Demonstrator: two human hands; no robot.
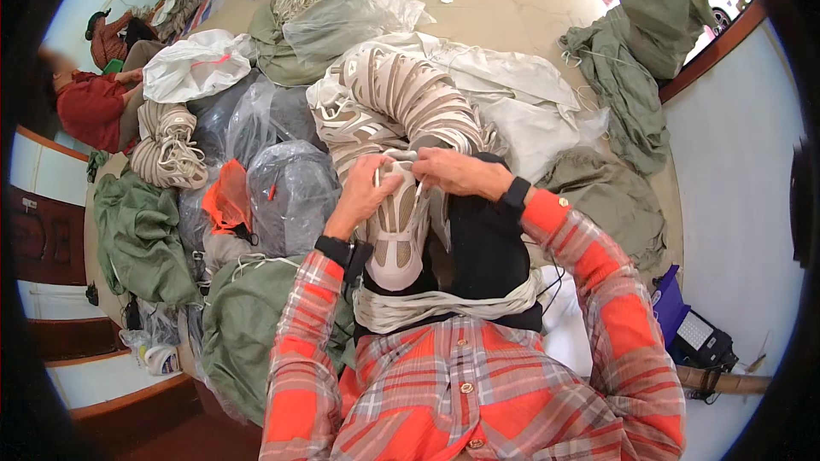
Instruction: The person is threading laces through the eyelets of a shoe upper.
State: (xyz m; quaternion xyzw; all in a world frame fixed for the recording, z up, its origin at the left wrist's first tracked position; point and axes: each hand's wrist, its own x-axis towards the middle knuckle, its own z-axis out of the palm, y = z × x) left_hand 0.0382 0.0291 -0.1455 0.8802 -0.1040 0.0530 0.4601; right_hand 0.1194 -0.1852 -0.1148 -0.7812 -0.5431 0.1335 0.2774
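A beige and white shoe upper (398, 235) lies across my lap, toe toward me. At its collar, my left hand (373, 195) is closed with a bit of white lace showing between the fingers. My right hand (461, 173) pinches the shoe's white lace on the other side, close to the left hand. A bundle of loose white shoelaces (444, 306) lies across my thighs. Just beyond my hands, a long curved stack of nested matching shoe uppers (410, 90) rests on the pile. My fingers partly hide the eyelets.
Clear plastic bags (290, 188), an orange bag (227, 198) and green sacks (141, 235) lie on the left. Another shoe-upper stack (168, 143) is beside a seated person in red (90, 111). White sheeting (512, 90) and a grey-green sack (606, 201) lie on the right.
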